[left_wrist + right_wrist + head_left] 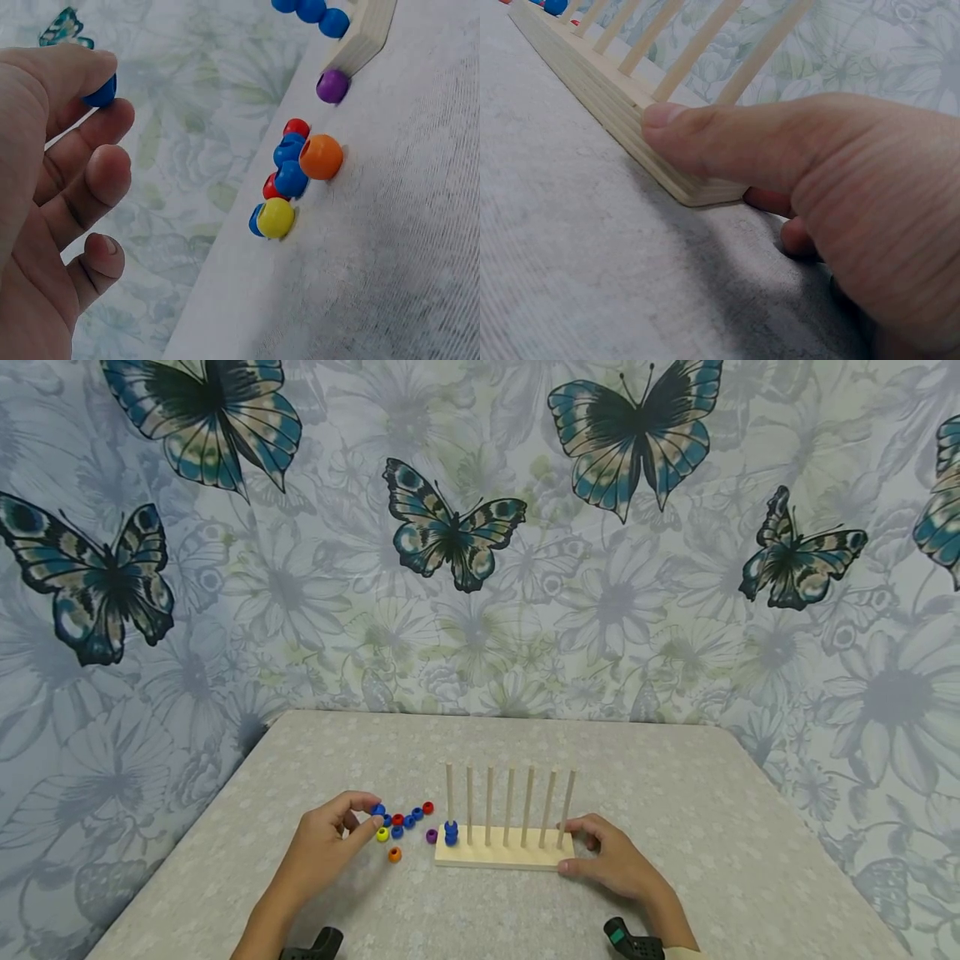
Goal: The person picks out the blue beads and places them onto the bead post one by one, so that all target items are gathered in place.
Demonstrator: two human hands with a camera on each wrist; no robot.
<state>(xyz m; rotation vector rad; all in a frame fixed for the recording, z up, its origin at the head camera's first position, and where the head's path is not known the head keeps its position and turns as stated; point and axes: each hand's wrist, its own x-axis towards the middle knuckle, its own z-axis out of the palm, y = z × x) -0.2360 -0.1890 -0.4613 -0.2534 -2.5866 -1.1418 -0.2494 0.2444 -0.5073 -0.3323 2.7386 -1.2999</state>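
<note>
My left hand (326, 839) pinches a blue bead (103, 93) between thumb and index finger, raised above the table; its other fingers are loosely bent. My right hand (613, 858) grips the right end of a wooden peg stand (502, 858), thumb (697, 139) on the front edge and fingers behind, partly hidden. Several upright pegs rise from the stand. Blue beads (451, 834) are stacked low on its leftmost peg; the left wrist view shows three. Beside that end lies a purple bead (431, 836). Loose red, blue, yellow (276, 218) and orange (321, 157) beads lie between left hand and stand.
A pale patterned cloth covers the table (750, 843). Behind it stands a wall (480, 652) with butterfly and flower prints. Dark wrist devices show at the bottom of the head view.
</note>
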